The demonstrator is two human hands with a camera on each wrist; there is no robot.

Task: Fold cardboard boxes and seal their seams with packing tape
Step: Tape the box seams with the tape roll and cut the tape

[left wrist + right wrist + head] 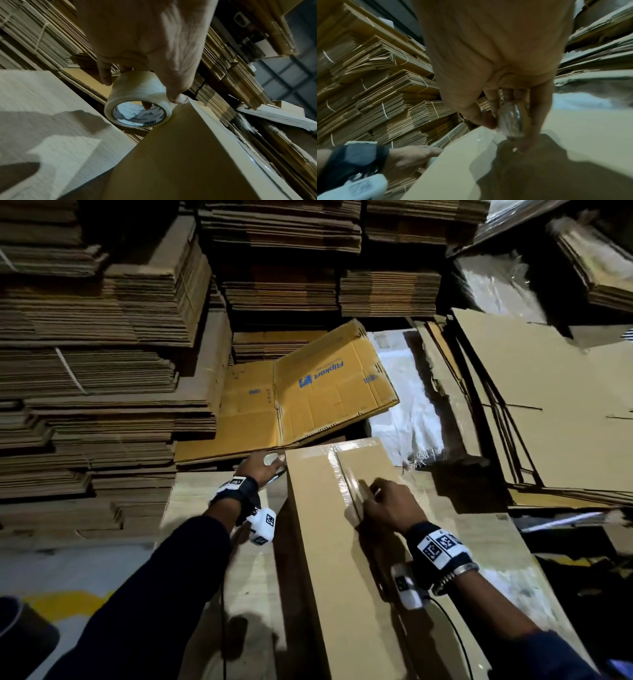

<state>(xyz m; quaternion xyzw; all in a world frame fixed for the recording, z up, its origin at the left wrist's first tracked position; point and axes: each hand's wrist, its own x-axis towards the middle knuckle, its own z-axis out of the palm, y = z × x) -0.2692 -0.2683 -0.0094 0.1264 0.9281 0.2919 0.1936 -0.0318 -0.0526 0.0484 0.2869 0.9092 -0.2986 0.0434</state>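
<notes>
Here the box (329,542) runs lengthwise away from the person, left hand (262,469) gripping the tape roll (137,105) at its far-left edge, right hand (387,505) pinching something shiny, unclear what, on the taped seam (337,470)

Dark navy sleeves (164,594); black wristbands (239,489) carrying white coded markers.

folded box (318,529) on flat cardboard sheets (205,498), tape roll (137,106) at box's far-left corner, printed flat carton (308,392) behind box, bundled stacks (102,337) far left
</notes>
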